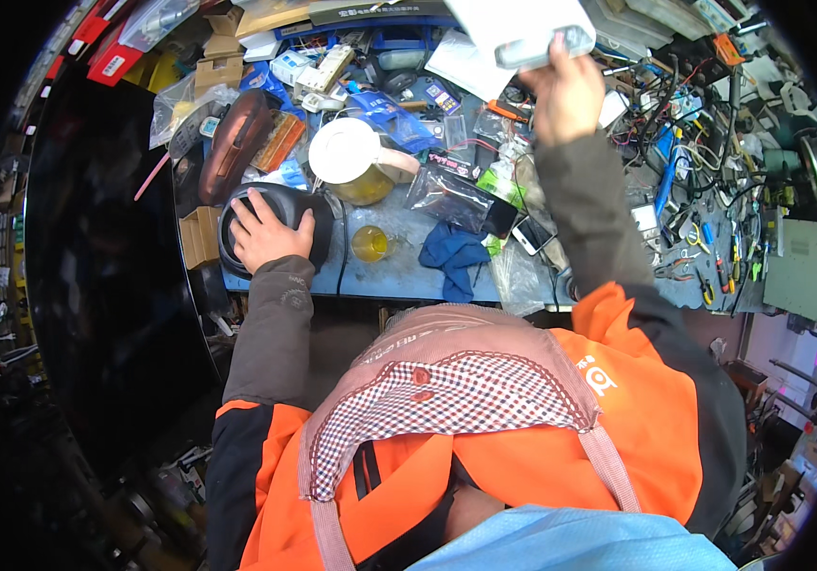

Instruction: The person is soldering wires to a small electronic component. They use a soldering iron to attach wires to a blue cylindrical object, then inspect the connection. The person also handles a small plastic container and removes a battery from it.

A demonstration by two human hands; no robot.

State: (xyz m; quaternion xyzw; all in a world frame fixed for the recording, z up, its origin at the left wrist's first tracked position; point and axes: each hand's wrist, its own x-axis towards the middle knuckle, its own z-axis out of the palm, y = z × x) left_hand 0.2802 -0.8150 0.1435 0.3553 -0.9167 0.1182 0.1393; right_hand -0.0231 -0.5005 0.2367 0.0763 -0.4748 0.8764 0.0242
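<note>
My left hand rests with spread fingers on top of a black rounded appliance at the left front of the bench. At the far side, my right hand is closed on the end of a small grey-and-white oblong device. A white panel or box is right behind that device; I cannot tell if the two are joined. Beside the black appliance stands a pitcher of yellowish liquid with a white lid. A small glass of yellow liquid sits in front of it.
A blue cloth, a black plastic pouch and a phone lie near the bench's front edge. A brown oblong case stands at left. Tangled cables and hand tools crowd the right side. A black cable hangs over the edge.
</note>
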